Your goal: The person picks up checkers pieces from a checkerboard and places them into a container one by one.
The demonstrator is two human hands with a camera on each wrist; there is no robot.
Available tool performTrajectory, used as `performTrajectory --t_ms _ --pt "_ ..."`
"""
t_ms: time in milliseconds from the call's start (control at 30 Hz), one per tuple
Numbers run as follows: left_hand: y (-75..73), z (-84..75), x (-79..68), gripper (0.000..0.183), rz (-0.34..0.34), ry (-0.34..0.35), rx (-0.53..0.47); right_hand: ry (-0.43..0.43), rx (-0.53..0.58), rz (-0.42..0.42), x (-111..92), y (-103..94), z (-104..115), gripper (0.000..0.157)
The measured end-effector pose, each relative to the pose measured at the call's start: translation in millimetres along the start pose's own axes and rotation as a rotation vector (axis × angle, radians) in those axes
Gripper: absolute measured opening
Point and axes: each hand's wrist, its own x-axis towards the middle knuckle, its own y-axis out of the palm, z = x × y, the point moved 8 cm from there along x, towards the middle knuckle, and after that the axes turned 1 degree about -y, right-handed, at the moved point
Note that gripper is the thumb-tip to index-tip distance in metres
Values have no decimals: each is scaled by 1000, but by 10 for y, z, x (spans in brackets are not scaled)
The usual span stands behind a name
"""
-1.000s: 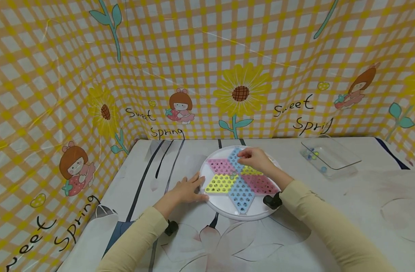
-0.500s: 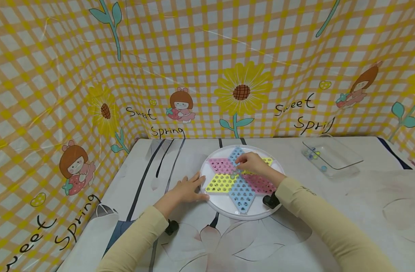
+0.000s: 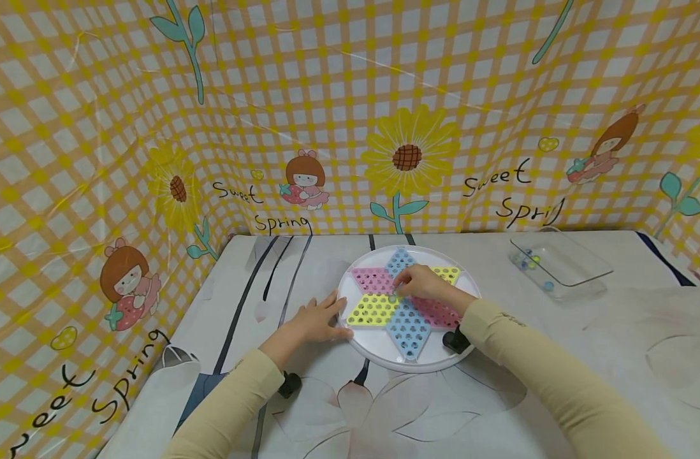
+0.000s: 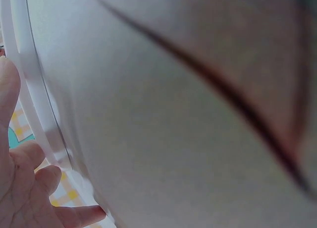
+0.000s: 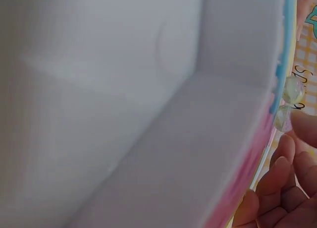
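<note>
A round white Chinese checkers board (image 3: 364, 344) with a star of pink, yellow and blue holed points lies on the table. My left hand (image 3: 314, 320) rests against its left rim, fingers spread; the left wrist view shows the thumb and fingers at the white edge (image 4: 37, 89). Over the board's middle, my right hand (image 3: 423, 282) pinches a clear marble (image 5: 283, 119) between thumb and finger. A second clear marble (image 5: 293, 89) sits right beside it on the board, also seen in the head view as a small pale marble (image 3: 393, 298).
A clear plastic box (image 3: 562, 280) with several coloured marbles (image 3: 526, 259) stands at the right back of the table. A checked cloth (image 3: 338, 76) hangs behind and to the left. A dark blue patch (image 3: 201, 395) lies by the left sleeve.
My right hand has come nearer and slightly left, from the far blue point to the board's centre, and lowered beside the marble there. The left hand has stayed at the rim.
</note>
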Motion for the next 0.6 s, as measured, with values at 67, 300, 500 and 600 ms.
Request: performTrajectory --t_ms 67,300,500,600 --pt "-4 -5 -3 81 1 1 0 0 -13 17 12 18 -2 25" --pt "-5 -8 -9 81 -1 -4 -10 -7 -54 43 43 57 -28 25" --pt "2 -8 -6 81 0 -5 -14 -19 -77 49 41 71 -21 24" --pt "6 -6 -4 81 0 -6 -9 -11 -73 53 36 74 -18 23"
